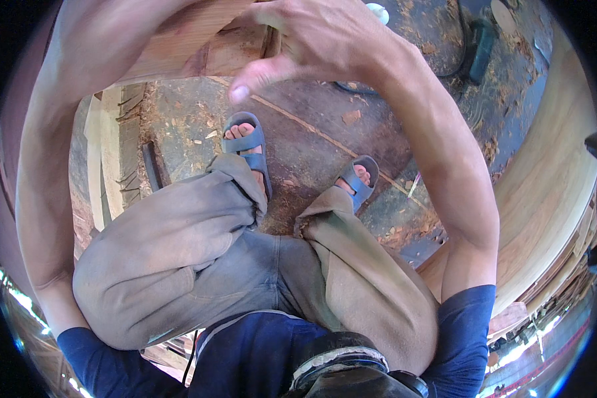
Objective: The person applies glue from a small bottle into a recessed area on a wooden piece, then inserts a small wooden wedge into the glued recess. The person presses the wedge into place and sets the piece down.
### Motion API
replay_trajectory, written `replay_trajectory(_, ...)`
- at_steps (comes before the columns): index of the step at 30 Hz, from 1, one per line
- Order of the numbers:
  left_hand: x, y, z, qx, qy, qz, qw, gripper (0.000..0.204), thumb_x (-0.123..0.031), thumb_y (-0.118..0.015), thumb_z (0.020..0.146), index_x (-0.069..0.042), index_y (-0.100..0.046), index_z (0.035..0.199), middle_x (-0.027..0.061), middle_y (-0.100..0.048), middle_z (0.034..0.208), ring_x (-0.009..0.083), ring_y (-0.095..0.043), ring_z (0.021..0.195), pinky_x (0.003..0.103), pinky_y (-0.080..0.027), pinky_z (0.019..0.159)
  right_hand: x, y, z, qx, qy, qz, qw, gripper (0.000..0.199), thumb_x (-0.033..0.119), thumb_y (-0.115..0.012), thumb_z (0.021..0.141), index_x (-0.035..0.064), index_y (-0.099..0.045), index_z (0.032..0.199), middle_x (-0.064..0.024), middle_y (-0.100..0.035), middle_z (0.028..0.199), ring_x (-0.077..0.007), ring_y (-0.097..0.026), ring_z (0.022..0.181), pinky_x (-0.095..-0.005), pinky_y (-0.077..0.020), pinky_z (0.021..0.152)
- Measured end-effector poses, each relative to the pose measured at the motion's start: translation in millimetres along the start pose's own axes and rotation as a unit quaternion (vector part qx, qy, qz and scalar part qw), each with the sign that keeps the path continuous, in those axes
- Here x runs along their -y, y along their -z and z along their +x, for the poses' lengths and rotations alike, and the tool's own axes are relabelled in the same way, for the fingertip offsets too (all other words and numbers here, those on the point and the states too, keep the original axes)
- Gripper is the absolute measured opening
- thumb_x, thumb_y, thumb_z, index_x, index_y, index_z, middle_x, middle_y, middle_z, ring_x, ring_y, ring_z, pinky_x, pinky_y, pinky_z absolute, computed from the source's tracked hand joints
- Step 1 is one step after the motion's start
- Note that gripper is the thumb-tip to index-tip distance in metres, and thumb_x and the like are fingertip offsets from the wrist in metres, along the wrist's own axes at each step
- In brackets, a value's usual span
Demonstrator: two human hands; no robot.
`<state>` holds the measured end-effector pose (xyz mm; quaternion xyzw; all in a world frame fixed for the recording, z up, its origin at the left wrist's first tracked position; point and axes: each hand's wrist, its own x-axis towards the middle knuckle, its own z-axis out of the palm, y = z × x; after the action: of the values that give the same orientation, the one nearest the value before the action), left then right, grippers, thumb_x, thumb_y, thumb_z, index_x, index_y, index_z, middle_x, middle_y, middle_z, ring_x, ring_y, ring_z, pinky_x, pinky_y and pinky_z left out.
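Sawdust-strewn floor (312, 142) lies below my sandals; my right hand (305, 33) grips the wooden piece (179, 46) from above — steadying it — left hand out of view.

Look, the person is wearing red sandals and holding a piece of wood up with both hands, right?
Not quite: the sandals are blue-grey, not red, as the head view shows. The rest holds: the right hand grips the piece of wood, and the left arm reaches up to it too.
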<state>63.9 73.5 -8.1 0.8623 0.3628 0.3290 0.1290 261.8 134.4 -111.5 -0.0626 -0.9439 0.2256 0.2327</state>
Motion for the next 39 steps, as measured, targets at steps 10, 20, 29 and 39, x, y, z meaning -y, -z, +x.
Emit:
replay_trajectory(10, 3, -2, 1, -0.003, -0.007, -0.032, 0.999, 0.055, -0.025, -0.071, 0.097, 0.01, -0.062, 0.138, 0.017, -0.061, 0.126, 0.0231, -0.062, 0.114, 0.035, -0.049, 0.101, 3, 1, 1, -0.015, 0.004, -0.05, 0.999, 0.106, 0.094, -0.061, 0.078, 0.0212, -0.06, 0.155, -0.0273, -0.027, 0.172, -0.052, -0.018, 0.159, -0.0662, -0.0149, 0.128)
replay_trajectory(20, 5, 0, 0, 0.015, 0.013, -0.066, 0.998, 0.052, -0.023, -0.069, 0.101, 0.01, -0.06, 0.14, 0.0136, -0.057, 0.126, 0.0204, -0.06, 0.114, 0.033, -0.048, 0.1, -90, -8, -112, -0.283, -0.283, 0.01, 0.916, 0.106, 0.072, -0.083, 0.081, 0.0117, -0.047, 0.161, -0.0337, -0.034, 0.168, -0.0461, -0.035, 0.157, -0.0542, -0.0318, 0.126)
replay_trajectory(29, -9, -3, 0, 0.009, 0.041, -0.031, 0.999, 0.052, -0.022, -0.068, 0.102, 0.01, -0.057, 0.143, 0.0135, -0.054, 0.127, 0.0214, -0.056, 0.118, 0.034, -0.046, 0.104, -135, -85, -161, -0.109, -0.465, 0.017, 0.878, 0.096, 0.045, -0.096, 0.076, 0.0012, -0.055, 0.151, -0.0258, -0.063, 0.147, -0.0363, -0.061, 0.138, -0.0468, -0.0485, 0.115)
replay_trajectory(39, -8, 6, 4, 0.036, 0.035, -0.037, 0.998, 0.053, -0.024, -0.068, 0.103, 0.01, -0.058, 0.142, 0.0131, -0.055, 0.126, 0.0212, -0.056, 0.116, 0.033, -0.046, 0.102, -34, 49, -58, -0.159, -0.268, 0.181, 0.933, 0.061, 0.024, -0.1, 0.074, 0.0009, -0.069, 0.122, -0.0105, -0.074, 0.123, -0.0205, -0.07, 0.113, -0.0382, -0.0574, 0.096)
